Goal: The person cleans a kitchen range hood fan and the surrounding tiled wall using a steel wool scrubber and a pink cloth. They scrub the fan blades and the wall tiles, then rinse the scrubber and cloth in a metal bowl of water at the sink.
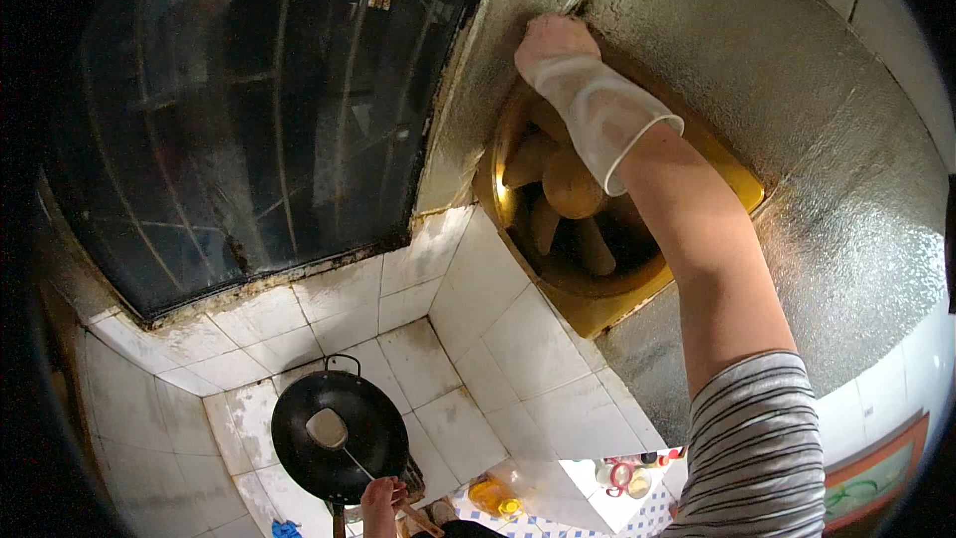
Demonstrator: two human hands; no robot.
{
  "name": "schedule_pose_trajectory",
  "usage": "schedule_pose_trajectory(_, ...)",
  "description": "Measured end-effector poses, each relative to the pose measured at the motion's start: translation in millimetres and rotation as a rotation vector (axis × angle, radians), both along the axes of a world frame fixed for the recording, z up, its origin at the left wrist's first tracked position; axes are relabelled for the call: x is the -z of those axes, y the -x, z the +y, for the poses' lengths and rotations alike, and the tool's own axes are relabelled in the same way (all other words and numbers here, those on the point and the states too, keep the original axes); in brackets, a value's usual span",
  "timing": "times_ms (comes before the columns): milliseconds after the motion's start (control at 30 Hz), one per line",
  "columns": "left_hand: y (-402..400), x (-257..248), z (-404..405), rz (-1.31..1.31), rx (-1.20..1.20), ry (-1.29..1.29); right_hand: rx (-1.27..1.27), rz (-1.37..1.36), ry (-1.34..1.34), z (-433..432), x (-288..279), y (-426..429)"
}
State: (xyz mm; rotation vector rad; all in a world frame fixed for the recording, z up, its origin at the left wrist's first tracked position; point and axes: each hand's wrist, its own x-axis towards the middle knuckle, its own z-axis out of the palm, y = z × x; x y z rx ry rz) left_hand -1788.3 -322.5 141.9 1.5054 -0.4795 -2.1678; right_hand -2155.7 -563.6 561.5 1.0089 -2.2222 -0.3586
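Observation:
My right hand [559, 45], in a translucent glove, is raised against the foil-like wall covering [754, 82], above a grimy yellow-brown exhaust fan [573, 183]. Its fingers are curled and face away, so whatever they may hold is hidden. The forearm crosses in front of the fan's right side. At the bottom, my left hand [385, 497] grips the handle of a spatula [327, 429]. The spatula's broad metal blade lies inside a black wok [299, 463], whose loop handle points up in the view.
A dark window pane [261, 127] fills the upper left. White wall tiles [538, 359] surround the wok. A bottle of yellow oil [494, 497], several jars [620, 474] and a crumpled blue item [285, 529] are near the bottom. A framed picture [874, 478] is at lower right.

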Motion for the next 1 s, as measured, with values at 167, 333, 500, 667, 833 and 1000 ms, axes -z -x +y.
schedule_pose_trajectory(167,-26.0,17.3,3.3,-0.043,0.010,0.091,-0.156,0.339,-0.601,25.9,-40.0,12.0)
schedule_pose_trajectory(333,-37.0,23.2,27.2,0.031,-0.005,0.036,0.002,0.268,-0.606,4.6,-51.0,60.9)
schedule_pose_trajectory(500,-53.1,2.6,31.6,0.072,-0.037,0.105,-0.118,0.336,-0.737,26.0,-51.6,19.9)
schedule_pose_trajectory(667,-55.1,5.6,29.0,0.018,0.001,0.079,-0.034,0.297,-0.627,18.4,-53.0,5.6)
schedule_pose_trajectory(833,-55.6,9.8,32.6,-0.015,-0.065,0.144,0.011,0.049,-0.481,-3.0,-14.0,20.5)
schedule_pose_trajectory(1000,-69.1,11.1,32.6,-0.038,-0.051,0.126,-0.076,0.179,-0.395,3.0,-25.8,17.0)
